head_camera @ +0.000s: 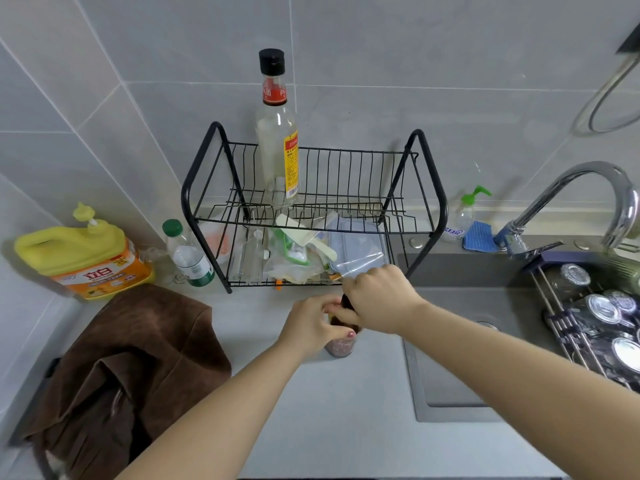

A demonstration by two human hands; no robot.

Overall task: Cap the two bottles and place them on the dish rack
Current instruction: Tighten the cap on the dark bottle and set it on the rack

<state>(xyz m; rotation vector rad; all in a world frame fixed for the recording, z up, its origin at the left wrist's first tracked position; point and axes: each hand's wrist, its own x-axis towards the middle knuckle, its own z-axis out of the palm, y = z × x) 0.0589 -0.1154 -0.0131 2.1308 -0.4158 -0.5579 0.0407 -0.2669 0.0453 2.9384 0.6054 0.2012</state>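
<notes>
A tall clear glass bottle (pixel 277 140) with a black cap and a red-and-yellow label stands upright on the top tier of the black wire dish rack (pixel 431 188). On the counter in front of the rack stands a second, dark bottle (pixel 341 348), mostly hidden by my hands. My left hand (pixel 313 329) wraps around its body. My right hand (pixel 375 299) is closed over its top, where a dark cap (pixel 345 302) just shows between my fingers.
The rack's lower tier holds plastic containers, lids and a bag. To the left are a yellow detergent jug (pixel 83 254), a green-capped water bottle (pixel 188 252) and a brown cloth (pixel 131 368). On the right lie the sink (pixel 457 341), its faucet (pixel 588 199) and a strainer of glass jars (pixel 602 317).
</notes>
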